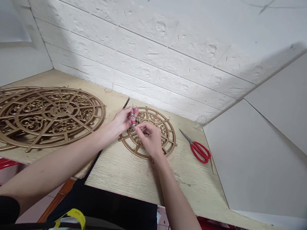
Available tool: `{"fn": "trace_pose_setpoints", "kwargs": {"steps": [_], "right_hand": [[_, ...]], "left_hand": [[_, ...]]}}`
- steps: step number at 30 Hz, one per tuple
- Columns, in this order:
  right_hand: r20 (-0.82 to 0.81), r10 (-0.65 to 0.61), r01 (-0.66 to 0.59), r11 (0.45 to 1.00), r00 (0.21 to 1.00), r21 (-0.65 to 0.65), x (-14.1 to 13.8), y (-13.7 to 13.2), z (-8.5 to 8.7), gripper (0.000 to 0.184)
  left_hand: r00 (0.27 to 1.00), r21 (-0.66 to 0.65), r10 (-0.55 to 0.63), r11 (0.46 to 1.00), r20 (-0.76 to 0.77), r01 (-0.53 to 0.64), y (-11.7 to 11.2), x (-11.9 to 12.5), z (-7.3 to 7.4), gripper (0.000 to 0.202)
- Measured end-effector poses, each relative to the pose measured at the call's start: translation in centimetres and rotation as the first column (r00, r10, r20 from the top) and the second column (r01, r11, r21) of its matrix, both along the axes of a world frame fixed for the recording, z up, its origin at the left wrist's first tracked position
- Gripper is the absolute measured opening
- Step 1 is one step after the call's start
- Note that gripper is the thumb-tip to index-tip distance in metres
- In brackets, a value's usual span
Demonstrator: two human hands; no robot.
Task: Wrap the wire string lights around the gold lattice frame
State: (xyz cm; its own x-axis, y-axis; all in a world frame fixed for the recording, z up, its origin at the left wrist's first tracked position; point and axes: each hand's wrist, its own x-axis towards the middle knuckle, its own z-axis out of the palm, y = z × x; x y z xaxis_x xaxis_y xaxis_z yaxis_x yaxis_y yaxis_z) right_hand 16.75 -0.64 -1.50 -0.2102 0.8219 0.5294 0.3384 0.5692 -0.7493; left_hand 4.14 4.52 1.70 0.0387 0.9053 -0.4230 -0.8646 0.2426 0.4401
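My left hand [122,120] is closed on a small red and white tube [133,118], held upright over a small round gold fretwork disc [164,138] lying on the wooden table [125,178]. My right hand [149,138] is pinched close beside the tube's lower end, resting over the disc; what it pinches is too small to name. A thin yellow wire [135,150] runs down from under the hands across the disc.
A stack of large gold fretwork discs [41,112] lies at the left. Red-handled scissors [199,149] lie to the right of the small disc. A white board [261,159] leans at the right. A white brick wall is behind. Red stools show below the table edge.
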Motion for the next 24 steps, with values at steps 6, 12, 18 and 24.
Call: {"fn": "trace_pose_setpoints", "kwargs": {"steps": [6,12,18,24], "right_hand": [[0.152,-0.101,0.075,0.983,0.983,0.167,-0.1,-0.1,-0.3,0.013],[0.170,-0.132,0.089,0.967,0.976,0.239,-0.1,-0.1,-0.6,0.013],[0.174,-0.155,0.116,0.969,0.972,0.219,-0.1,0.0,-0.5,0.015],[0.152,-0.129,0.098,0.975,0.980,0.200,-0.1,0.0,-0.4,0.015]], "left_hand": [[0.999,-0.001,-0.016,1.000,0.047,0.016,0.1,0.1,-0.3,0.018],[0.999,-0.017,0.003,1.000,0.044,-0.002,0.2,0.3,-0.4,0.020],[0.999,0.000,0.022,1.000,0.027,-0.022,0.3,0.4,-0.8,0.020],[0.996,0.029,0.083,0.996,0.010,-0.084,0.5,0.5,-1.2,0.018]]}}
